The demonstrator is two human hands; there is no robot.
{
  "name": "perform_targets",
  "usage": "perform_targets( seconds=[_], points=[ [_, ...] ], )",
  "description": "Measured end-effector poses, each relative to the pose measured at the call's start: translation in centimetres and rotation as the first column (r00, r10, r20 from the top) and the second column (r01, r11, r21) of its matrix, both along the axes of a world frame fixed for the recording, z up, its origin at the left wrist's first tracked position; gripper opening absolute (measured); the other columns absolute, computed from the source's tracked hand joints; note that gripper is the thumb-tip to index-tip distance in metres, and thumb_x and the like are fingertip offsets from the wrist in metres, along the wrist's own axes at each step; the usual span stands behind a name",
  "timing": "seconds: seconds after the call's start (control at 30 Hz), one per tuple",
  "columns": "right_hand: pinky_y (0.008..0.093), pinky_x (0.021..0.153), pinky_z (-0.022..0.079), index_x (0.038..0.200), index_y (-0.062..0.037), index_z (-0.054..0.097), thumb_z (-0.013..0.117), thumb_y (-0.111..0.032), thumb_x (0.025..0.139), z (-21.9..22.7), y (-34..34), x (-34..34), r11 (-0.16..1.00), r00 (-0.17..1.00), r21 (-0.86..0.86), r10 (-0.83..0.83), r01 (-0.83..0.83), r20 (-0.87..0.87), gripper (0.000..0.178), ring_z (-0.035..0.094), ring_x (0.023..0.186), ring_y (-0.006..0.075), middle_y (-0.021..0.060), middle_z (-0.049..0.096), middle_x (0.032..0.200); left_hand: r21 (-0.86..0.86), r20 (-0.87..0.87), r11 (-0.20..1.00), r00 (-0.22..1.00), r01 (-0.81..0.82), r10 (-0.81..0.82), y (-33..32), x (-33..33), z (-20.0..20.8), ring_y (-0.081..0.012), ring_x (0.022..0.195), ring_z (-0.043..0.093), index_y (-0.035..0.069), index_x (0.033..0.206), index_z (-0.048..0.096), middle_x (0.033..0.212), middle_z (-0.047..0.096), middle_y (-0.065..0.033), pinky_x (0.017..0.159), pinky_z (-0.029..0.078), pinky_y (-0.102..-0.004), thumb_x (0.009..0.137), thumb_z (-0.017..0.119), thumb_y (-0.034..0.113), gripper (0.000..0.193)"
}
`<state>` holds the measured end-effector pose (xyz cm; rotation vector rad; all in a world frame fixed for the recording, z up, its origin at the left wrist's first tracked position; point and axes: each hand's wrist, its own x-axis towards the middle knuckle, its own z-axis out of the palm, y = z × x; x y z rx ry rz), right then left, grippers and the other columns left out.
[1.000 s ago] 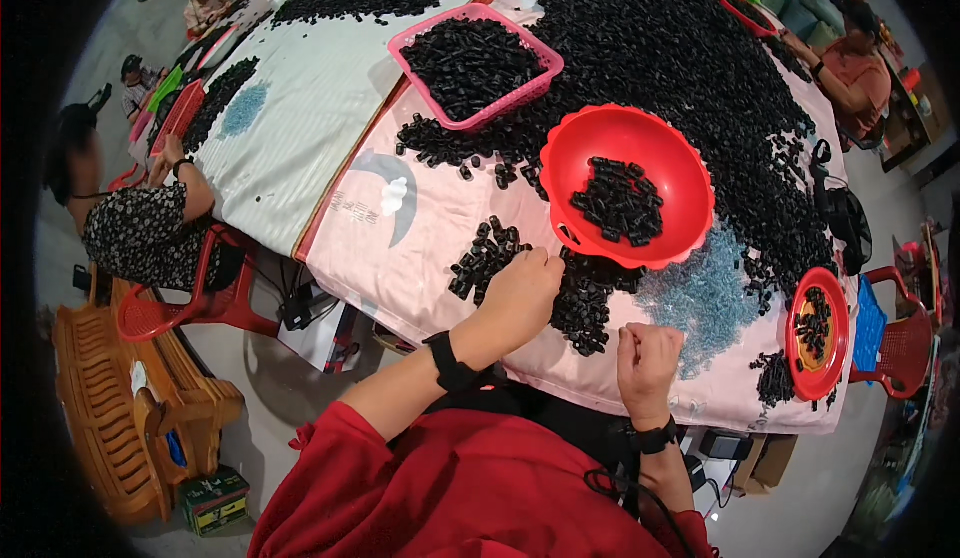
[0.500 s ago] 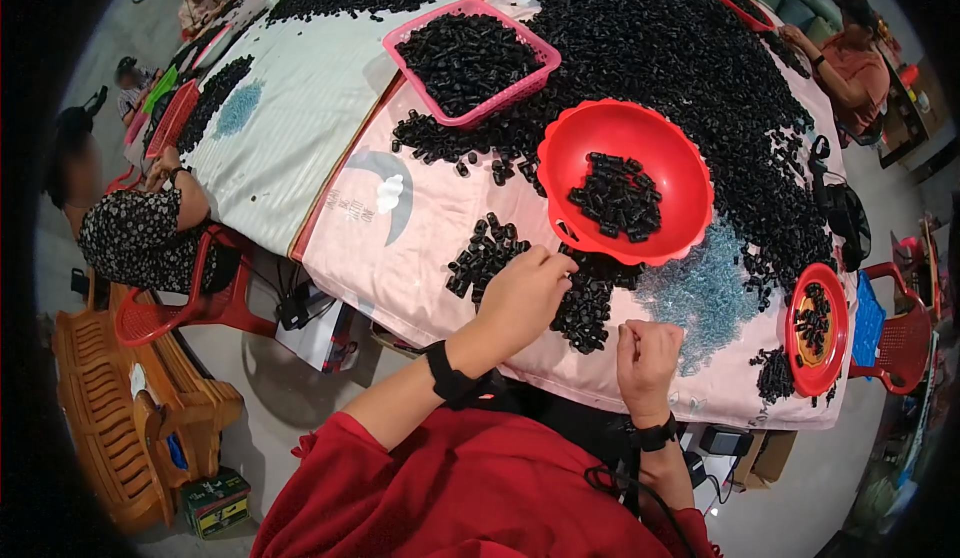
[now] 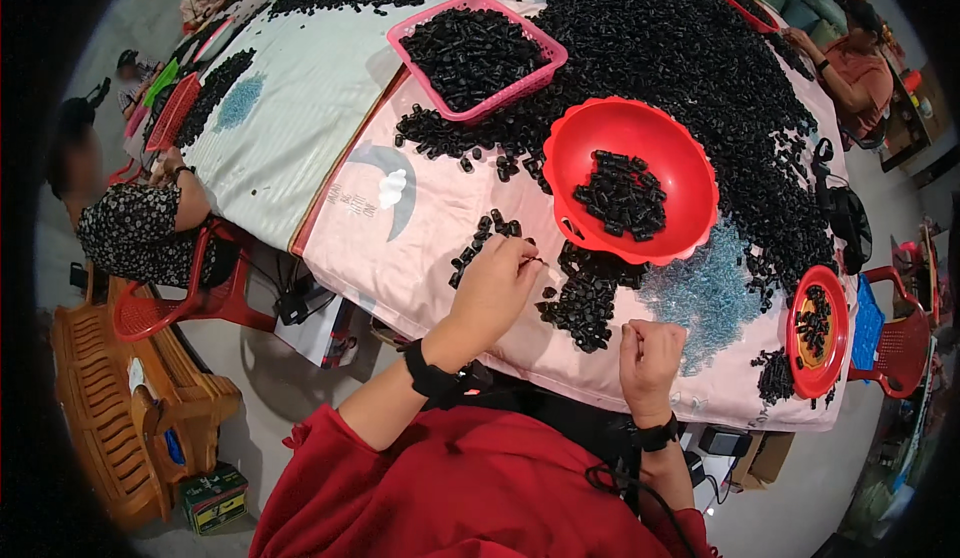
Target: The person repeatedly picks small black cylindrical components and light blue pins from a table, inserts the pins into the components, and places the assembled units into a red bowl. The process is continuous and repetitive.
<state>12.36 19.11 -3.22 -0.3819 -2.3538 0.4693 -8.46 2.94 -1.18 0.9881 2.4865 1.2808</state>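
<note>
Your left hand (image 3: 497,286) is over the pink tablecloth (image 3: 400,276), palm down, thumb and forefinger drawn close together. Something small and dark shows at their tips, but you cannot tell whether it is pinched or lies just behind them. Beyond the knuckles sits a small cluster of short black cylinders (image 3: 503,224), partly covered by your hand. To the right of your fingertips is a larger heap of black cylinders (image 3: 583,315), with a stray piece (image 3: 549,293) at its near left edge.

Your right hand (image 3: 650,360) is by the near edge of the table, fingers curled in and thumb up against the forefinger; whether it holds anything is hidden. Just beyond it and to its right spread tiny clear-blue pieces (image 3: 708,296).

Past the larger heap stands a scalloped red bowl (image 3: 590,138), with more black cylinders gathered on its bottom. Up and to the left, a pink plastic basket (image 3: 512,96) is piled full of them, and a great black mound (image 3: 680,48) covers the far side of the cloth. Off to your right, a red oval dish (image 3: 816,385) holds a few more. One co-worker (image 3: 145,230) sits at the left, another (image 3: 864,83) at the far right.
</note>
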Motion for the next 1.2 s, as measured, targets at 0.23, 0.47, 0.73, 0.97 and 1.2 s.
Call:
perform_targets(
  seconds=[0.23, 0.47, 0.73, 0.97, 1.2],
  points=[
    [0.0412, 0.080, 0.044, 0.099, -0.0048, 0.067, 0.078, 0.004, 0.087, 0.1, 0.0, 0.0, 1.000, 1.000, -0.011, 0.011, -0.011, 0.017, 0.019, 0.057, 0.079, 0.0285, 0.0071, 0.063, 0.085, -0.111, -0.165, 0.990, 0.981, 0.081, -0.099, 0.1, 1.7, -0.3, -0.0418, 0.090, 0.067, 0.001, 0.115, 0.069, 0.104, 0.062, -0.0197, 0.081, 0.056, -0.0488, 0.095, 0.070, 0.011, 0.023],
    [0.0428, 0.082, 0.045, 0.099, -0.0042, 0.066, 0.080, 0.002, 0.086, 0.1, -0.1, 0.2, 1.000, 0.999, -0.014, 0.001, 0.000, 0.052, 0.019, 0.059, 0.082, 0.0305, 0.0083, 0.065, 0.090, -0.032, 0.008, 0.995, 0.995, 0.097, -0.097, -0.5, 2.4, -0.6, -0.0421, 0.091, 0.067, -0.001, 0.118, 0.066, 0.106, 0.061, -0.0213, 0.080, 0.056, -0.0478, 0.094, 0.071, 0.008, 0.026],
    [0.0439, 0.082, 0.044, 0.100, -0.0045, 0.067, 0.079, 0.000, 0.087, 0.0, 0.1, 0.2, 1.000, 0.999, 0.000, 0.021, -0.021, 0.044, 0.018, 0.059, 0.080, 0.0307, 0.0084, 0.063, 0.087, -0.093, -0.099, 0.989, 0.987, 0.117, -0.126, -0.4, 2.5, -0.6, -0.0427, 0.092, 0.066, -0.001, 0.114, 0.066, 0.107, 0.060, -0.0210, 0.081, 0.056, -0.0468, 0.092, 0.071, 0.005, 0.023],
    [0.0445, 0.082, 0.044, 0.101, -0.0043, 0.067, 0.079, 0.000, 0.087, 0.3, -0.2, 0.2, 1.000, 0.999, 0.014, 0.012, -0.013, 0.048, 0.019, 0.059, 0.079, 0.0317, 0.0093, 0.064, 0.089, -0.032, -0.124, 0.985, 0.978, 0.167, -0.169, 0.2, 3.8, -1.1, -0.0435, 0.093, 0.066, -0.001, 0.112, 0.068, 0.107, 0.060, -0.0207, 0.082, 0.056, -0.0478, 0.092, 0.071, 0.005, 0.020],
    [0.0444, 0.086, 0.043, 0.104, -0.0052, 0.068, 0.076, 0.002, 0.086, 0.6, -0.2, 0.1, 1.000, 0.998, 0.018, 0.019, -0.020, 0.067, 0.021, 0.063, 0.084, 0.0292, 0.0082, 0.066, 0.092, 0.042, -0.033, 0.994, 0.995, 0.100, -0.099, -0.3, 4.3, -0.3, -0.0410, 0.094, 0.067, -0.001, 0.111, 0.070, 0.104, 0.062, -0.0193, 0.083, 0.056, -0.0458, 0.092, 0.073, 0.005, 0.020]
  ],
)
